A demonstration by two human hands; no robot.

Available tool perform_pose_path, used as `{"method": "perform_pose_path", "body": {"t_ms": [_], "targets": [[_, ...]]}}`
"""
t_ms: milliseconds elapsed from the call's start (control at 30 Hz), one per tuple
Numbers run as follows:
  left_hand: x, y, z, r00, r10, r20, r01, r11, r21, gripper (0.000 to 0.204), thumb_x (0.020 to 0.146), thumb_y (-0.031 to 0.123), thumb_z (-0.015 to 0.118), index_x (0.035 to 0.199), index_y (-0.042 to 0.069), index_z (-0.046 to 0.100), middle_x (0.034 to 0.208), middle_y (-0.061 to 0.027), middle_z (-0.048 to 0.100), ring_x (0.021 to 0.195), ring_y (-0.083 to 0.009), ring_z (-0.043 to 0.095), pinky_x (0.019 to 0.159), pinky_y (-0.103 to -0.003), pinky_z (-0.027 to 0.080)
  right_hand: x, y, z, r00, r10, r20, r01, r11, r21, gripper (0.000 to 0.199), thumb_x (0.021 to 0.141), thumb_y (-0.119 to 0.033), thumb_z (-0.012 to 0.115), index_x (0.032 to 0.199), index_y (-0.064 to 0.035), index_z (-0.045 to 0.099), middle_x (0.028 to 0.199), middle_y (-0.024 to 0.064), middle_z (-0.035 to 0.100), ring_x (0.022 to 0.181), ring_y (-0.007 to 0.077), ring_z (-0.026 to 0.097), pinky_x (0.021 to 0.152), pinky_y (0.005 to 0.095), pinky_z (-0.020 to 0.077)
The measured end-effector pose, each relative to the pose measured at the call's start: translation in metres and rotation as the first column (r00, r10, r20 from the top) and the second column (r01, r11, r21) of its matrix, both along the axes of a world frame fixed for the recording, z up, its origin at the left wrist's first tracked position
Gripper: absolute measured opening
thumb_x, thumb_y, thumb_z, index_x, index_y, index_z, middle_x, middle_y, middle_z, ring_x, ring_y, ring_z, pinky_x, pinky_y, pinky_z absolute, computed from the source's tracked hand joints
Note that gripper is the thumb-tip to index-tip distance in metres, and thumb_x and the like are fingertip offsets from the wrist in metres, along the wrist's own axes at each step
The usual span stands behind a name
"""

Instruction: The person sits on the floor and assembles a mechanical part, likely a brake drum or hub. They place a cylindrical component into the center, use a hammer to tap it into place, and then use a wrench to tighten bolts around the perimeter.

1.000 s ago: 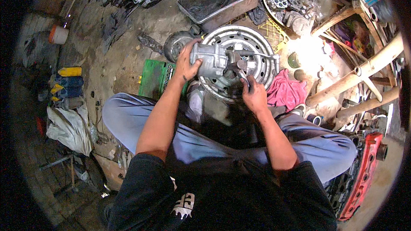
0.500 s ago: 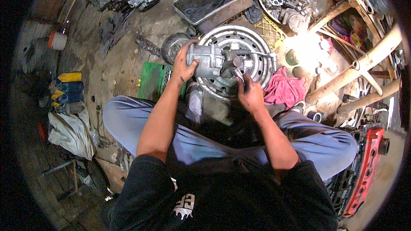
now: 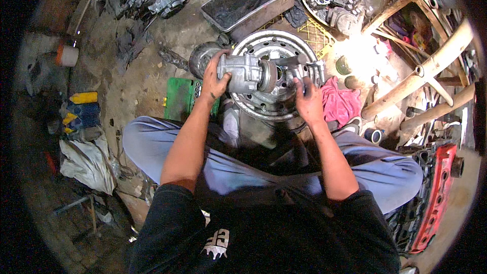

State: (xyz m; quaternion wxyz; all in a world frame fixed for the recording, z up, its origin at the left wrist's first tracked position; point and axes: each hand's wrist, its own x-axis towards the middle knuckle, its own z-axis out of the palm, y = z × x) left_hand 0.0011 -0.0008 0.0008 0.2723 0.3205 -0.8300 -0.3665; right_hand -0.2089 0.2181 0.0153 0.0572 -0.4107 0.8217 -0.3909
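Observation:
My left hand grips the far-left end of a grey cast-metal compressor, thumb on its near side. The compressor lies on its side over a silver steel wheel rim, its round grooved pulley end facing right. To the right of that end, my right hand is closed around the handle of a hammer, which is blurred. The hammer's head is apart from the pulley end. Part of the wheel rim is hidden under the compressor and my hands.
A green socket case lies left of the rim, a pink cloth right of it. Beyond stand a metal tray with a brush and a basin of metal parts. Wooden poles and a red engine cover are at right.
My right hand has moved right with the hammer, away from the compressor's end, so the round pulley end shows. My left hand keeps its hold; the whole view has shifted slightly.

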Motion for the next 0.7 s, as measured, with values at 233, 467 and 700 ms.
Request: {"method": "perform_pose_path", "body": {"t_ms": [233,467,700], "targets": [[-0.001,-0.003,-0.004,0.999,-0.019,-0.031,0.018,1.0,-0.013,0.067,0.07,0.021,0.059,0.135,0.007,0.048,0.13,-0.0212,0.055,0.124,-0.0405,0.05,0.108,-0.045,0.036,0.0,0.009,-0.014,0.979,-0.089,0.181,0.052,0.979,0.199,0.047,0.095,-0.042,0.057,0.111,0.0018,0.062,0.086,0.0317,0.065,0.086,0.0477,0.064,0.077,0.0552,0.0486],[0.003,-0.006,-0.011,0.999,-0.034,-0.043,0.032,0.998,-0.055,0.068,0.072,0.028,0.06,0.136,0.007,0.048,0.131,-0.0211,0.055,0.125,-0.0407,0.049,0.108,-0.045,0.036,-0.049,0.036,-0.046,0.95,-0.293,-0.104,0.3,0.953,0.052,0.045,0.095,-0.03,0.059,0.122,0.0049,0.055,0.105,0.0338,0.063,0.098,0.0485,0.061,0.085,0.052,0.0474],[0.003,-0.007,-0.009,0.998,-0.044,-0.049,0.041,0.997,-0.068,0.067,0.075,0.028,0.061,0.137,0.007,0.046,0.132,-0.0219,0.054,0.126,-0.0408,0.049,0.109,-0.045,0.035,-0.076,0.065,-0.087,0.907,-0.409,-0.099,0.415,0.909,0.046,0.048,0.093,-0.025,0.062,0.122,0.0116,0.053,0.103,0.034,0.064,0.094,0.0476,0.064,0.084,0.0495,0.049]]}}
